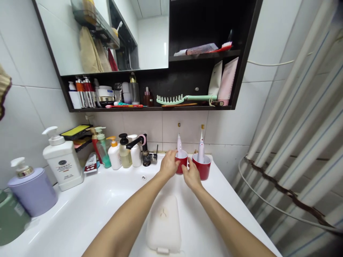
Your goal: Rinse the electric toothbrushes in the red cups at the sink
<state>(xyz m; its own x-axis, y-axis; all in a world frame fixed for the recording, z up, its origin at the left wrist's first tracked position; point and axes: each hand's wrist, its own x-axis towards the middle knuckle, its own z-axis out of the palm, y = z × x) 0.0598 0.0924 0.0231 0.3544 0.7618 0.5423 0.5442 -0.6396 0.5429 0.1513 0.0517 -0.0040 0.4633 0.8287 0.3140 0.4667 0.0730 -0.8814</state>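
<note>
Two red cups stand at the back right corner of the white sink counter [230,200], each with a white electric toothbrush upright in it. My left hand [169,165] is wrapped around the left red cup [183,163], fingers closed on its side. My right hand [191,174] rests against the right red cup [203,168], with the fingers curled at its left wall. The left toothbrush [179,144] and the right toothbrush [201,150] rise above the rims.
A black faucet [143,148] and several pump bottles line the sink's back left. A white soap box [163,223] lies near the front. A dark shelf [150,107] above holds cosmetics and a green comb [171,99]. A striped curtain [302,142] hangs on the right.
</note>
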